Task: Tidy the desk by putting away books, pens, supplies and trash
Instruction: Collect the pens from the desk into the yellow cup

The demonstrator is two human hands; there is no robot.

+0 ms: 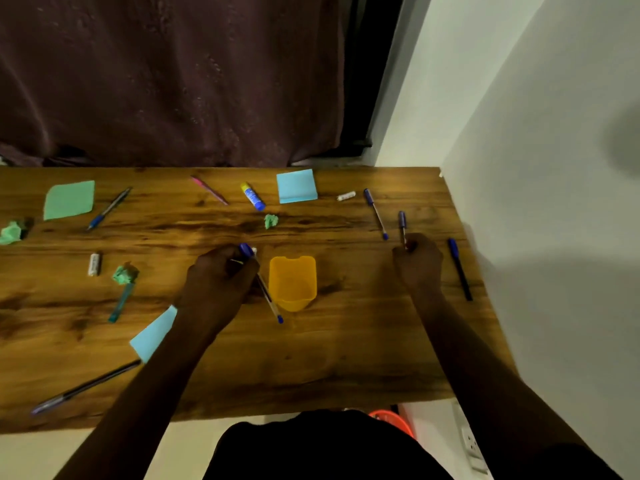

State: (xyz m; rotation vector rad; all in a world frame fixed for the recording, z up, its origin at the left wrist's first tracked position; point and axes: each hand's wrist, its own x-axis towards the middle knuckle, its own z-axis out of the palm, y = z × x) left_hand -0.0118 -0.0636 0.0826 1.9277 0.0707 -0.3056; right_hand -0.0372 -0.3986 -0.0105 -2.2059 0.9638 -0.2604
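Note:
On the wooden desk (pixel 346 358) stands a yellow pen cup (pixel 292 284), with nothing visible inside. My left hand (pixel 221 278) grips a blue-capped pen (pixel 268 299) just left of the cup, the pen slanting down to the right. My right hand (pixel 417 261) pinches the lower end of another blue pen (pixel 402 223) to the right of the cup. More pens lie loose: one (pixel 375 213) by my right hand, a dark one (pixel 460 270) near the right edge, one (pixel 109 208) at the back left, one (pixel 86 386) at the front left.
Scattered about are a glue stick (pixel 253 196), a pink pen (pixel 209 190), a blue sticky-note pad (pixel 297 186), a green paper (pixel 69 199), a blue paper (pixel 154 334), crumpled green balls (pixel 271 221) (pixel 125 273) (pixel 12 232), a teal pen (pixel 121 303). An orange basket (pixel 393 420) sits below the desk.

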